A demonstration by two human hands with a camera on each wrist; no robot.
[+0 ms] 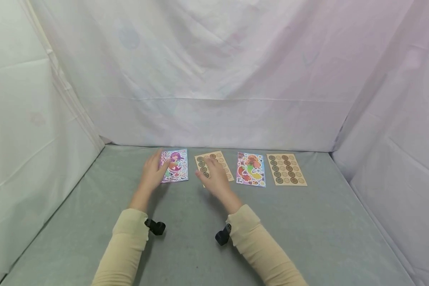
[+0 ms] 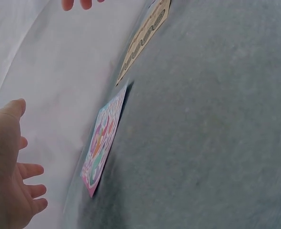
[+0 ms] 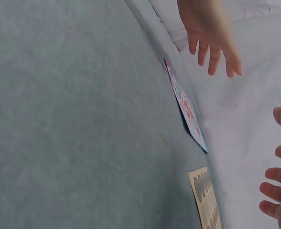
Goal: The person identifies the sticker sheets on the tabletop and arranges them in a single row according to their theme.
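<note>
Left hand (image 1: pixel 153 171) flat, fingers loose, over purple sticker sheet (image 1: pixel 176 166); right hand (image 1: pixel 214 177) spread above brown-dot sheet (image 1: pixel 214 165); risk: a brushing palm may skew either sheet.

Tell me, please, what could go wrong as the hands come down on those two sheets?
The sheets lie flat on the grey cloth, so fingers may slide them instead of lifting an edge. The left hand hovers by the purple sheet and the right hand over the tan sheet; those two sit close together, so nudging one may shift the other.
</note>
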